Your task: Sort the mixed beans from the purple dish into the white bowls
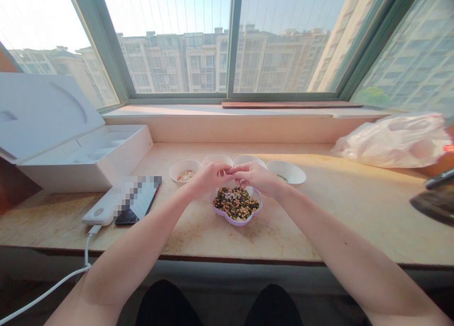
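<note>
My left hand (212, 177) and my right hand (256, 175) meet fingertip to fingertip above the far side of a purple flower-shaped bowl (241, 223). Fingers on both hands are bent and pressed together; anything between them is too small to make out. Mixed beans (236, 203), dark and tan, fill the purple bowl. Behind it, white bowls form a curved row. Pale pieces lie in the left bowl (172, 173), and a little green matter in the right bowl (300, 176). The middle-left bowl (217, 158) and middle-right bowl (250, 159) are partly hidden by my hands.
At left stand an open white box (124, 160), a white power bank (101, 209) with a cable (87, 250), and a phone (133, 212). A plastic bag (393, 139) and a dark object (434, 205) lie at right. The table's front edge (241, 259) is near my knees.
</note>
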### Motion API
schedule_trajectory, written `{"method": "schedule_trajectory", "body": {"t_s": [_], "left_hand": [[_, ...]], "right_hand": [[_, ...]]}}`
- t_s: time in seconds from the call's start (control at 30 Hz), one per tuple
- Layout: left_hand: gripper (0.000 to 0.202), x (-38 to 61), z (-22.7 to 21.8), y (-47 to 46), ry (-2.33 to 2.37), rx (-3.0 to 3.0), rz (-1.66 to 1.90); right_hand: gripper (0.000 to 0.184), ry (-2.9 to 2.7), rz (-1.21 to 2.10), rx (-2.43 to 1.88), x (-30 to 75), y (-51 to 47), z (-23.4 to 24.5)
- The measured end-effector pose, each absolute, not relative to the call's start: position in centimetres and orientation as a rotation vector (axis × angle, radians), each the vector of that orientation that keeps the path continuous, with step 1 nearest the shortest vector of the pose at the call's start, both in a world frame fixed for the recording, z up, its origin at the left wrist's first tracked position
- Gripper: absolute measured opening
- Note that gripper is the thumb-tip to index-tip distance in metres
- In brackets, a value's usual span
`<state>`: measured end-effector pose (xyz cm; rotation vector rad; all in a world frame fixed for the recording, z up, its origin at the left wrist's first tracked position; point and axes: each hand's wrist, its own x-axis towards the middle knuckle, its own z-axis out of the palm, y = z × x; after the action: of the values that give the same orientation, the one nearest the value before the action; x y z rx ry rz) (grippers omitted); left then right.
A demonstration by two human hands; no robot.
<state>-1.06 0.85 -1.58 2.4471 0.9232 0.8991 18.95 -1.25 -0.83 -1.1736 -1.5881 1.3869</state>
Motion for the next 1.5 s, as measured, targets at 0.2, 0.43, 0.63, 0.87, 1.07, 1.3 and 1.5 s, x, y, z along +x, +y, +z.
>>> {"method": "schedule_trajectory", "body": {"t_s": [0.2,0.43,0.63,0.87,1.07,1.3,1.5], "left_hand": [[0.023,-1.1,-2.1,1.6,1.084,2.404,0.983],[0.030,-2.3,-1.7,2.3,1.434,2.713,0.781],[0.036,-2.3,-1.2,1.9,1.607,2.740,0.606],[0.035,-2.1,-1.6,2.1,1.598,2.665,0.651],[0.034,-2.1,-1.7,2.2,1.588,2.650,0.679],[0.033,-2.2,-1.4,1.9,1.558,2.659,0.708],[0.030,-1.7,-1.2,1.4,1.376,2.571,0.904]], "right_hand": [[0.041,-1.576,1.362,-1.170,18.7,-1.5,-0.6],[0.025,-2.446,0.673,-1.229,18.8,-2.1,-0.9],[0.024,-2.679,0.538,-1.159,18.2,-2.4,-1.2],[0.025,-2.658,0.582,-1.219,18.0,-2.1,-1.7],[0.023,-2.656,0.557,-1.261,18.0,-2.1,-1.6],[0.022,-2.524,0.657,-1.239,18.2,-2.3,-1.3],[0.021,-1.875,1.195,-1.225,18.7,-1.9,-0.7]]}}
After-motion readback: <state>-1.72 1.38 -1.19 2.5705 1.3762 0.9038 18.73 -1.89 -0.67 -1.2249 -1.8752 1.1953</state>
